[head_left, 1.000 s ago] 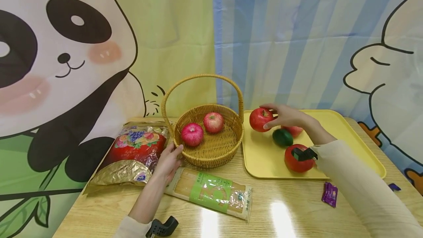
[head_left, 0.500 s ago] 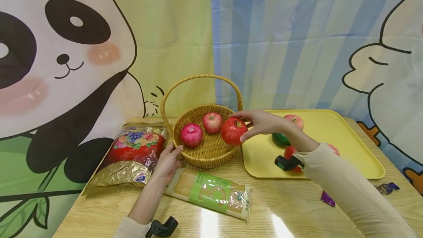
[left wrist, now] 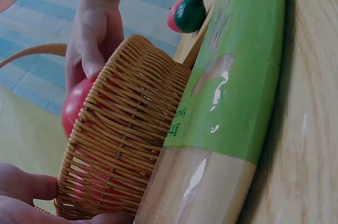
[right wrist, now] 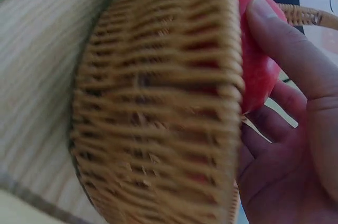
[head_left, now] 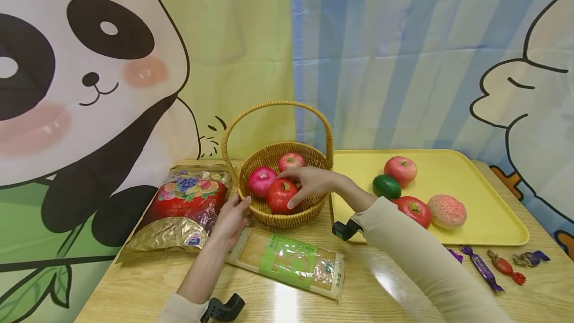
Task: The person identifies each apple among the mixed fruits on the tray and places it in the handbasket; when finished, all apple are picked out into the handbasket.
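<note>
Three apples are in the wicker basket (head_left: 309, 161) now, counting the red apple (head_left: 280, 196) your right hand (head_left: 309, 183) grips with curled fingers at the front. Your left hand (head_left: 230, 221) steadies the basket's rim, fingers relaxed against it. Two apples, a green fruit and a peach remain on the yellow tray (head_left: 489, 198).

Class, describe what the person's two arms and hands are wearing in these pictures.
Both hands, left hand and right hand, are bare. Each arm has a long cream sleeve, and a small black device is strapped at each wrist.
</note>
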